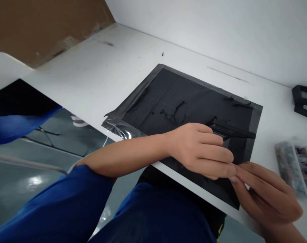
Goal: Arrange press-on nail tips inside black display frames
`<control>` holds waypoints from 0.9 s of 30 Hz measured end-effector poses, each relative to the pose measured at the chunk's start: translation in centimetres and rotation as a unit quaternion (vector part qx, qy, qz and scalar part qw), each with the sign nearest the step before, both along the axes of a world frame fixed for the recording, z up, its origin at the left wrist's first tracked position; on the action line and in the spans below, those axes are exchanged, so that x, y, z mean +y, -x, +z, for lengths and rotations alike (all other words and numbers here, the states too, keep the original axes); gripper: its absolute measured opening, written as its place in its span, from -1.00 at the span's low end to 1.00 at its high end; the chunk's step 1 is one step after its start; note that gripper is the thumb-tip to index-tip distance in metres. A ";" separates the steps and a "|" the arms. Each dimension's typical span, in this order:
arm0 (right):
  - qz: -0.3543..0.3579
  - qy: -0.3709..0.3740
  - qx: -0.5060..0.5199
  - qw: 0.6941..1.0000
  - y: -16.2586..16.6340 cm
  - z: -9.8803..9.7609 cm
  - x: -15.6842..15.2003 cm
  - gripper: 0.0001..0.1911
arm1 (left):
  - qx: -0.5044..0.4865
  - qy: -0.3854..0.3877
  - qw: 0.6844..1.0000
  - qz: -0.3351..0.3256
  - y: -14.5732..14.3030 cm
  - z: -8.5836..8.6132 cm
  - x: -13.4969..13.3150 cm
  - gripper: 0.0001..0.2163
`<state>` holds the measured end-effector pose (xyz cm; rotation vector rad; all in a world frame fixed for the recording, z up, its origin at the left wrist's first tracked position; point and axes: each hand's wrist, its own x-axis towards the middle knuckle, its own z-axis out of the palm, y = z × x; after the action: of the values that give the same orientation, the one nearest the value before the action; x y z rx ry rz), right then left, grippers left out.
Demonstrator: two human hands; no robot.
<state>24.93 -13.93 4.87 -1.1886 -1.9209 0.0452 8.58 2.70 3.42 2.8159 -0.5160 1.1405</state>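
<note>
My left hand (201, 150) is closed, fingers curled, over the right part of a black mat (194, 92) taped along its edges. The fingertips of my right hand (270, 192) are pinched together and meet those of the left near the mat's front right edge. Whatever lies between them is hidden or too small to make out. Just beyond my left knuckles is a black angular frame-like piece (234, 130), partly covered by that hand; I cannot tell whether the hand touches it. Thin black scraps (178, 109) lie scattered on the mat.
A clear plastic box (290, 162) with small wrapped-looking items stands at the right. Behind it lies another black frame-shaped piece (304, 101). The white table (92, 77) meets a white wall at the back, and a brown panel (49, 27) stands at the far left.
</note>
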 end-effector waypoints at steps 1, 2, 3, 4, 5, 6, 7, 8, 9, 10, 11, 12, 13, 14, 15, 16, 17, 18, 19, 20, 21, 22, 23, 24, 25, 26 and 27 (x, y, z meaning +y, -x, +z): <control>0.002 0.007 0.006 1.000 0.0 0.0 0.0 -0.65 | -0.012 -0.004 1.000 -0.002 0.0 0.1 -0.1 -0.81; -0.001 0.014 0.013 1.000 0.0 0.0 0.0 -0.64 | -0.046 -0.013 0.999 -0.004 0.0 0.2 -0.1 -0.82; -0.008 0.020 0.021 1.000 0.1 0.0 0.0 -0.63 | -0.091 -0.023 0.996 -0.005 0.0 0.2 -0.2 -0.83; -0.017 0.025 0.029 0.999 0.1 0.0 0.0 -0.64 | -0.140 -0.030 0.990 -0.004 0.0 0.3 -0.2 -0.84; -0.026 0.028 0.035 0.999 0.1 0.0 0.0 -0.67 | -0.178 -0.033 0.984 -0.003 -0.1 0.5 -0.3 -0.84; -0.033 0.029 0.039 0.998 0.2 0.0 0.0 -0.70 | -0.202 -0.031 0.979 -0.003 -0.2 0.6 -0.3 -0.84; -0.037 0.029 0.042 0.998 0.2 0.0 0.1 -0.73 | -0.212 -0.028 0.977 -0.006 -0.2 0.7 -0.4 -0.84; -0.036 0.030 0.044 0.998 0.3 0.0 0.1 -0.76 | -0.209 -0.025 0.977 -0.010 -0.3 0.9 -0.4 -0.84; -0.034 0.029 0.047 0.998 0.3 0.1 0.2 -0.76 | -0.206 -0.023 0.978 -0.016 -0.3 1.0 -0.4 -0.83; -0.035 0.029 0.052 0.998 0.4 0.2 0.2 -0.76 | -0.201 -0.022 0.979 -0.021 -0.4 1.2 -0.4 -0.84; -0.037 0.029 0.057 0.997 0.5 0.2 0.3 -0.75 | -0.197 -0.022 0.980 -0.025 -0.4 1.3 -0.4 -0.84; -0.040 0.034 0.062 0.997 0.6 0.3 0.3 -0.74 | -0.196 -0.022 0.980 -0.027 -0.4 1.4 -0.5 -0.85; -0.042 0.041 0.068 0.996 0.6 0.3 0.4 -0.73 | -0.195 -0.023 0.980 -0.027 -0.4 1.4 -0.5 -0.86; -0.042 0.049 0.074 0.995 0.7 0.4 0.4 -0.71 | -0.195 -0.024 0.980 -0.025 -0.4 1.4 -0.5 -0.87; -0.040 0.056 0.079 0.994 0.7 0.4 0.4 -0.69 | -0.197 -0.023 0.980 -0.021 -0.4 1.4 -0.5 -0.87; -0.036 0.062 0.082 0.994 0.7 0.3 0.4 -0.67 | -0.196 -0.023 0.980 -0.017 -0.3 1.4 -0.5 -0.87; -0.032 0.065 0.082 0.994 0.7 0.3 0.4 -0.66 | -0.193 -0.023 0.981 -0.013 -0.3 1.4 -0.5 -0.87; -0.029 0.065 0.081 0.994 0.7 0.2 0.3 -0.65 | -0.191 -0.023 0.981 -0.010 -0.3 1.3 -0.5 -0.87; -0.028 0.065 0.079 0.994 0.7 0.2 0.3 -0.63 | -0.191 -0.023 0.981 -0.009 -0.3 1.3 -0.5 -0.87; -0.027 0.066 0.077 0.995 0.6 0.1 0.2 -0.61 | -0.190 -0.023 0.981 -0.008 -0.3 1.3 -0.5 -0.87; -0.026 0.066 0.078 0.994 0.6 0.1 0.2 -0.59 | -0.189 -0.025 0.982 -0.007 -0.3 1.2 -0.5 -0.87; -0.027 0.067 0.080 0.994 0.5 0.0 0.1 -0.57 | -0.190 -0.027 0.981 -0.007 -0.4 1.2 -0.5 -0.86; -0.029 0.067 0.084 0.994 0.5 0.0 0.1 -0.55 | -0.192 -0.028 0.981 -0.004 -0.4 1.2 -0.4 -0.84; -0.031 0.066 0.087 0.994 0.5 0.0 0.0 -0.54 | -0.192 -0.029 0.981 0.001 -0.4 1.2 -0.4 -0.83; -0.033 0.065 0.089 0.993 0.5 0.0 0.0 -0.52 | -0.194 -0.030 0.981 0.006 -0.4 1.2 -0.4 -0.82; -0.034 0.063 0.089 0.993 0.5 0.0 0.0 -0.51 | -0.196 -0.033 0.980 0.010 -0.4 1.2 -0.4 -0.82; -0.034 0.062 0.087 0.994 0.5 0.0 0.0 -0.50 | -0.198 -0.034 0.980 0.013 -0.4 1.2 -0.4 -0.82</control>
<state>24.39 -13.92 4.91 -1.2885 -1.7453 0.2283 8.97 2.28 4.64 2.6581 -0.5500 1.7337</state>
